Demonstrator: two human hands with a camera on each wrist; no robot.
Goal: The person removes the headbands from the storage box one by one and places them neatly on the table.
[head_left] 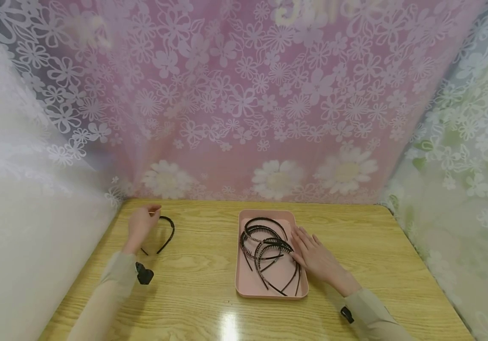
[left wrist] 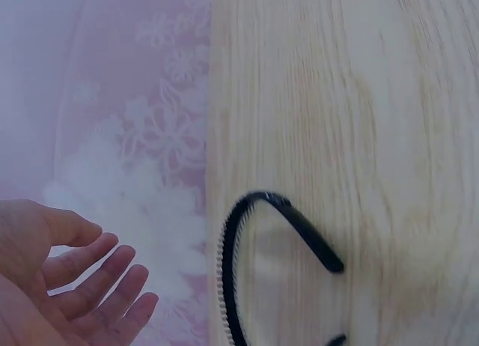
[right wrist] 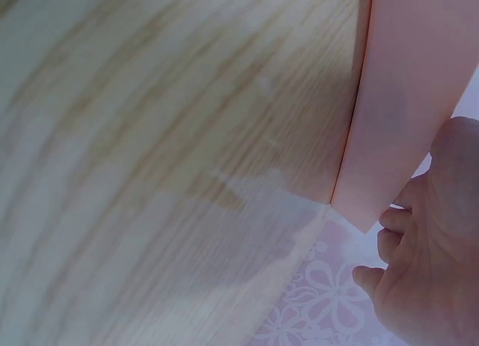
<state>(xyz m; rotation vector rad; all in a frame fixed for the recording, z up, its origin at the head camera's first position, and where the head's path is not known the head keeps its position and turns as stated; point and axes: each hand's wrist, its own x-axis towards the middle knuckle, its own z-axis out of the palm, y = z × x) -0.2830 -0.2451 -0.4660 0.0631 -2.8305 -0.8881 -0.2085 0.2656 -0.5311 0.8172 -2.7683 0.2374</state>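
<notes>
At the left of the table in the head view, my left hand (head_left: 140, 226) is raised beside a black headband (head_left: 171, 232) with comb teeth. In the left wrist view a gap separates the relaxed left fingers (left wrist: 112, 293) from that headband (left wrist: 228, 275), and nothing is in the hand. A pink tray (head_left: 244, 289) near the table's middle holds several dark headbands (head_left: 265, 279), overlapping in a heap. My right hand (head_left: 316, 255) rests against the tray's right side, fingers extended and thumb over the rim. In the right wrist view the hand (right wrist: 434, 241) lies along the tray's outer wall (right wrist: 389, 99).
A wood-grain table (head_left: 197, 270) lies under everything. A pink floral curtain (head_left: 244, 118) hangs along its back edge. Pale sheets close in the left side (head_left: 26, 203) and the right side (head_left: 461, 203).
</notes>
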